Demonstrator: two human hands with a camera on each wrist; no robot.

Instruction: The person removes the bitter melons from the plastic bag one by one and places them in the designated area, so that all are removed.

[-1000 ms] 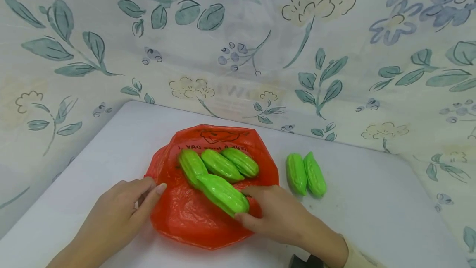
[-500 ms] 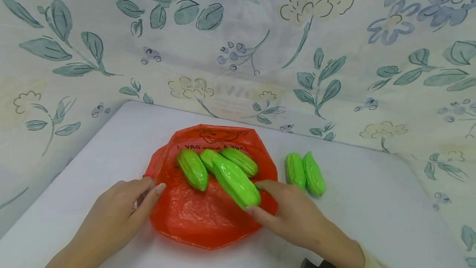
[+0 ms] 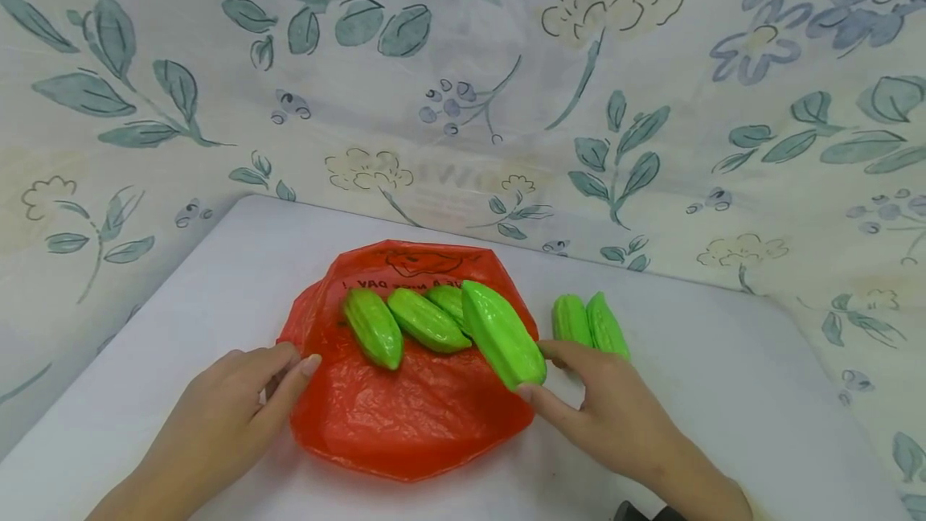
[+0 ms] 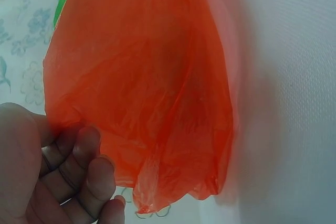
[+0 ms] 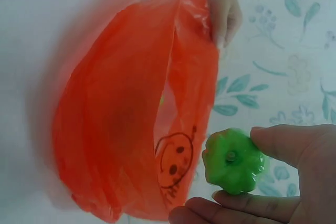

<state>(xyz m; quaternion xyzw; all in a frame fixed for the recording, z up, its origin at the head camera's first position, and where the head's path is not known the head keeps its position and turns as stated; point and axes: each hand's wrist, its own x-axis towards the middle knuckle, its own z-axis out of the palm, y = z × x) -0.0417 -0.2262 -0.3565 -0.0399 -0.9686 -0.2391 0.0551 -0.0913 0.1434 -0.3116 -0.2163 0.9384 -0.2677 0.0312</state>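
Observation:
A red plastic bag point(image 3: 391, 432) stands with its mouth spread on the white table. My left hand point(image 3: 235, 404) pinches its left rim between thumb and fingers; the left wrist view shows the fingers point(image 4: 86, 153) curled at the bag's edge. With thumb and fingertips my right hand point(image 3: 629, 412) grips one end of a glossy green ridged gourd point(image 3: 502, 332), tilted over the bag's right rim. Its stem end point(image 5: 231, 156) faces the right wrist view. Inside the bag lie 3 similar gourds point(image 3: 372, 328), the rearmost partly hidden behind the held one.
Right of the bag, two more green gourds point(image 3: 571, 318) lie side by side on the white table point(image 3: 723, 392), partly covered by my right hand. A flower-patterned cloth point(image 3: 463, 87) rises behind the table. Something black point(image 3: 644, 513) shows at the bottom edge.
My right hand has lifted the gourd off the others in the bag and carried it right to the bag's right rim. The left hand stays at the left rim.

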